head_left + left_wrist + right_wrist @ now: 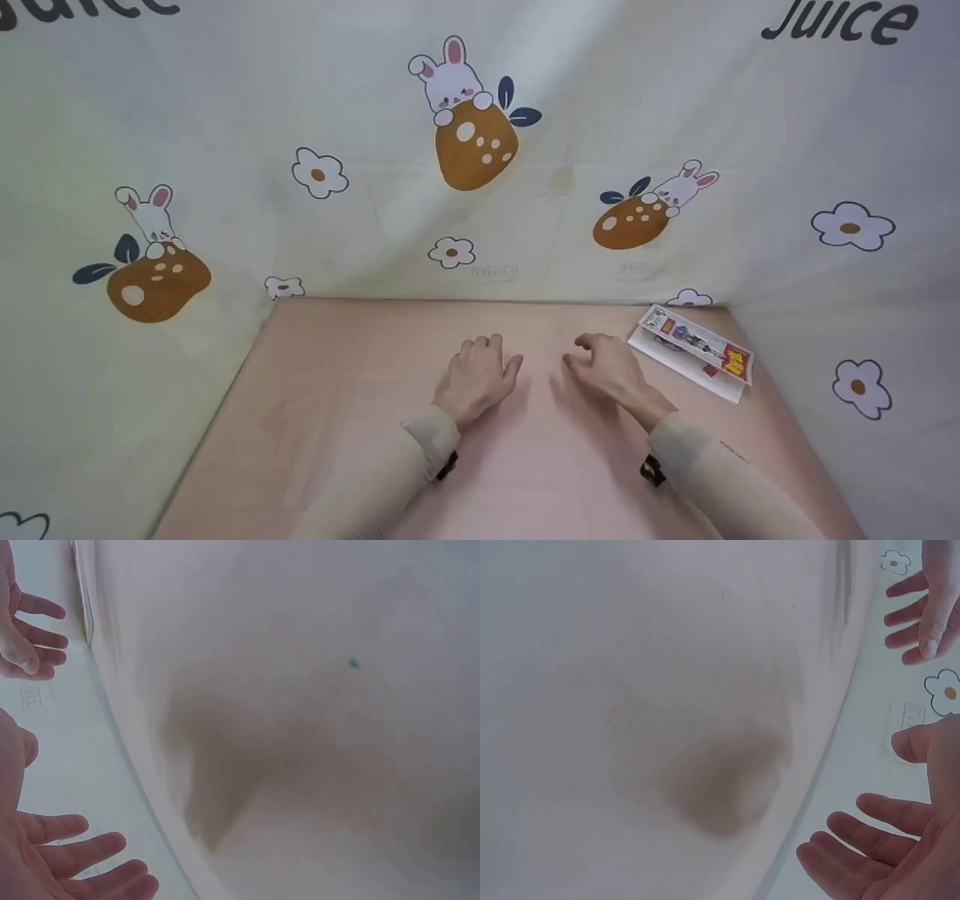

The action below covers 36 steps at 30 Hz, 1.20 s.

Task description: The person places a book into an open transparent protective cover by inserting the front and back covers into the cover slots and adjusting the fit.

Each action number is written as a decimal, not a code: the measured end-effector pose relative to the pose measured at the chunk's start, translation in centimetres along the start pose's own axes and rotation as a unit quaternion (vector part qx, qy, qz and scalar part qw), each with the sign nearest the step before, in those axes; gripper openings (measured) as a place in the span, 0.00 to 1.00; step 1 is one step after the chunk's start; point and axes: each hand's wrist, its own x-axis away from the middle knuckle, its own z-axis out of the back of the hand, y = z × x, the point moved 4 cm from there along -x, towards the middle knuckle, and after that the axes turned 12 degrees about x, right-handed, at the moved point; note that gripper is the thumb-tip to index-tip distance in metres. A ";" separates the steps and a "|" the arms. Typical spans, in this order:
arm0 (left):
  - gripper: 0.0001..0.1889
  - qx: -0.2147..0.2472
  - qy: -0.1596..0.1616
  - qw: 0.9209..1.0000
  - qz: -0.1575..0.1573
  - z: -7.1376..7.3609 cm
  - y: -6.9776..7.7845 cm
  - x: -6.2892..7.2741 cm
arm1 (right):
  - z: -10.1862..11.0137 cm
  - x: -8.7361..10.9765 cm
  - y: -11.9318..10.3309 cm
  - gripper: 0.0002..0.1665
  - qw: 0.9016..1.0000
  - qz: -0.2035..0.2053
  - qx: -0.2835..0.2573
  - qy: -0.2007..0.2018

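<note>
Both hands hover over the pink tabletop (pixel 360 390), a short gap between them, with nothing held in either. The left hand (pixel 474 376) has its fingers loosely extended and its thumb out to the side; in the left wrist view the same hand (pixel 71 862) shows spread, relaxed fingers. My right hand (pixel 609 367) is loosely bent with thumb and fingers apart, and its relaxed fingers (pixel 877 840) appear in the right wrist view. Nearest to the right hand lies a folded printed leaflet (pixel 697 341), white inside with a red and yellow patch, its top flap raised a little.
A pale cloth backdrop (pixel 360 225) printed with rabbits, brown fruit and flowers rises behind the table's far edge and along both sides. The leaflet sits at the far right corner of the table. Dark bands are on both wrists.
</note>
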 end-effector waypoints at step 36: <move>0.29 0.022 -0.028 0.999 -0.007 -3.6 5.8 -2.4 | 5.0 -0.1 8.0 0.21 0.992 -0.104 0.010 0.066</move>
